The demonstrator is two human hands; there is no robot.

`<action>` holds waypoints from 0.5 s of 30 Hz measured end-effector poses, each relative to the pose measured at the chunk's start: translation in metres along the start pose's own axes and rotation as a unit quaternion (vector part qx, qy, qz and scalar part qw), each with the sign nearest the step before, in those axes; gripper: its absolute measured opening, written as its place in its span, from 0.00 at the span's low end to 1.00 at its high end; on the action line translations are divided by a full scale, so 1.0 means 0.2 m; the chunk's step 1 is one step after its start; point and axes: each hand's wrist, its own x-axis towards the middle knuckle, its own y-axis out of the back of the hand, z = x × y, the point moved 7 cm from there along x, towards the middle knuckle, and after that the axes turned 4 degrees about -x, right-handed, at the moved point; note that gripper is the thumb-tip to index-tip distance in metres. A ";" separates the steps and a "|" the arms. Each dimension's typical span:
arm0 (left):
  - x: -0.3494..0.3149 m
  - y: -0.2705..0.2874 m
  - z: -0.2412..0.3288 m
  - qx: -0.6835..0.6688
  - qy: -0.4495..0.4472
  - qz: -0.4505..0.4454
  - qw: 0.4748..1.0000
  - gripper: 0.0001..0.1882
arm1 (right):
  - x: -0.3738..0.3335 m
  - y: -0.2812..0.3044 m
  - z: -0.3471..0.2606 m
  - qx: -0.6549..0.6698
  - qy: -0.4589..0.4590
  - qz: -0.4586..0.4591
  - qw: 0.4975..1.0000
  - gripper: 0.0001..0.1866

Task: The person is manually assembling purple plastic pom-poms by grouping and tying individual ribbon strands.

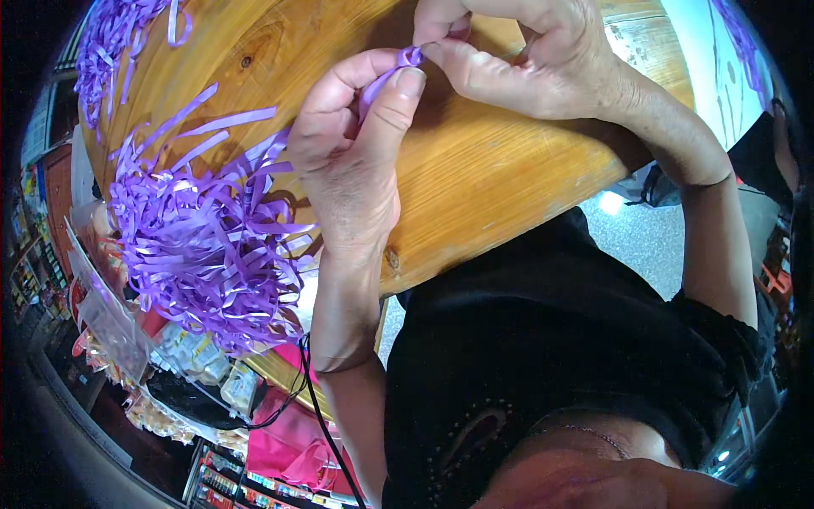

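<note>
- Purple ribbon [409,56] sits in the left hand [352,157], raised over the far half of the scene; its upper end is bent into a small loop, and a flat length of it runs down toward the palm.
- I see that left hand nearly closed at the tips: thumb and forefinger press the ribbon between them, the other fingers curled in behind.
- From my remote view, the right hand [534,68] is just to the right of the loop, its thumb tip right beside the ribbon. Its fingers are bent, with thumb and forefinger brought near each other; I cannot tell whether they have hold of the ribbon.
- Below both hands I have a wooden table [500,187], yellow-brown, with visible grain and a curved near edge.
- To the left of the left forearm lies a large tangled heap of purple strips [208,237], a few loose ends reaching out over the wood.
- A second purple bunch [119,51] shows at the far left.
- On the near side I make out the person's black top [543,339], a dark cable [320,407] and, to the cable's left, a bright pink bag [275,445].
</note>
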 end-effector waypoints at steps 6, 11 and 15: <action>-0.01 0.01 0.02 0.029 -0.010 0.044 0.999 0.07 | -0.02 -0.01 0.02 0.042 -0.018 0.001 0.999 0.03; -0.03 0.01 0.05 0.020 -0.035 0.032 0.999 0.07 | -0.01 -0.01 0.02 0.048 -0.006 0.007 0.999 0.03; -0.02 0.02 0.03 0.016 -0.031 0.036 0.999 0.07 | -0.02 0.01 0.03 0.038 -0.006 0.001 0.999 0.03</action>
